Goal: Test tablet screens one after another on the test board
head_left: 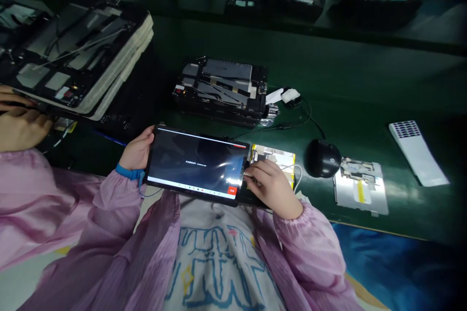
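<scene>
A black tablet [197, 165] with its screen lit is tilted up in front of me at the near edge of the green bench. My left hand [136, 151] grips its left edge, a blue strap on that wrist. My right hand [272, 185] is closed at the tablet's right edge, fingertips pinched on something small I cannot make out. Under that hand lies an opened device with a yellow-edged board [280, 156] and a white cable.
A stack of opened tablet chassis [222, 90] sits further back. A black round scanner [323, 158], a silver metal plate [359, 187] and a white sticker sheet [418, 151] lie to the right. A tray pile [87, 53] is at left, with another person's hand [18, 124] beside it.
</scene>
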Tool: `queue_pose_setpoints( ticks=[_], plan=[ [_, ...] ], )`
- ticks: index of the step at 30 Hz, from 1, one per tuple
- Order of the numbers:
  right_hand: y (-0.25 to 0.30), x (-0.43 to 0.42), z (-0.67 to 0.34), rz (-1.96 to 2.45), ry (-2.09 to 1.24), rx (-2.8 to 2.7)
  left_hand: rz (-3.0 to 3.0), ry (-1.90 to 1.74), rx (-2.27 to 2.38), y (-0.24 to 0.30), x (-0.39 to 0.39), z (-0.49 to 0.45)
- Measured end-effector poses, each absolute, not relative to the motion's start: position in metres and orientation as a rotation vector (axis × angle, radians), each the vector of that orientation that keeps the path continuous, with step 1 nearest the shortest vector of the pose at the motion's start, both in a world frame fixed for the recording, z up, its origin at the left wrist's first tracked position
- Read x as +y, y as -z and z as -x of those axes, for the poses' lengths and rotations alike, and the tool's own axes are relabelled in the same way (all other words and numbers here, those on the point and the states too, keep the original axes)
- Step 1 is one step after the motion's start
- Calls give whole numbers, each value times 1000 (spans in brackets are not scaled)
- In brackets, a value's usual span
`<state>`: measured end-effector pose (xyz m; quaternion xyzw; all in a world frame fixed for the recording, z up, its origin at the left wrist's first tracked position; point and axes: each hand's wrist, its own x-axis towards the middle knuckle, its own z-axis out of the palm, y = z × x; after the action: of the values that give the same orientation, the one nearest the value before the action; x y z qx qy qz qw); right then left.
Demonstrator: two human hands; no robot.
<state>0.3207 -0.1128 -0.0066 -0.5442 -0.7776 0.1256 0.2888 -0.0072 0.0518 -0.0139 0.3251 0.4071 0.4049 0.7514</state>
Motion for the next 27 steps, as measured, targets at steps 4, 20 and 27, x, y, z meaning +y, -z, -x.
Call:
queue_pose_setpoints(
  ticks=[4,20,27],
  plan=[
    [4,-106,-320,1463,-277,-2145,-731,-885,902,14,52,8],
    [-7,-90,-326,1396,-375,-2304,-772,-870,967,15,58,7],
    [-6,-89,-327,1386,-388,-2280,-792,-872,945,15,58,6]
  ],
)
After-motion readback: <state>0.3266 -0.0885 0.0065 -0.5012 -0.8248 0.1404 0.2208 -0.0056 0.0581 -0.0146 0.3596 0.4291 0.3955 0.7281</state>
